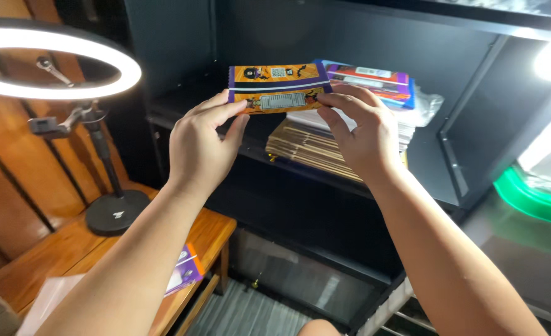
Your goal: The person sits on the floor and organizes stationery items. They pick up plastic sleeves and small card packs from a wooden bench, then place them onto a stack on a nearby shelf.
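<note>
Head view: the left hand [199, 146] and right hand [362, 127] each pinch a lower corner of the orange-and-purple packet [278, 87], held flat before the dark shelf [431, 168] beside the stack of packets [375, 84]; even tension would likely keep it uncreased.

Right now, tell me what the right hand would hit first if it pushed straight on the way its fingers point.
Likely the flat stack of packets on the black shelf: the right hand, pinching the orange-and-purple packet, already sits above it. Depth is unclear.
</note>
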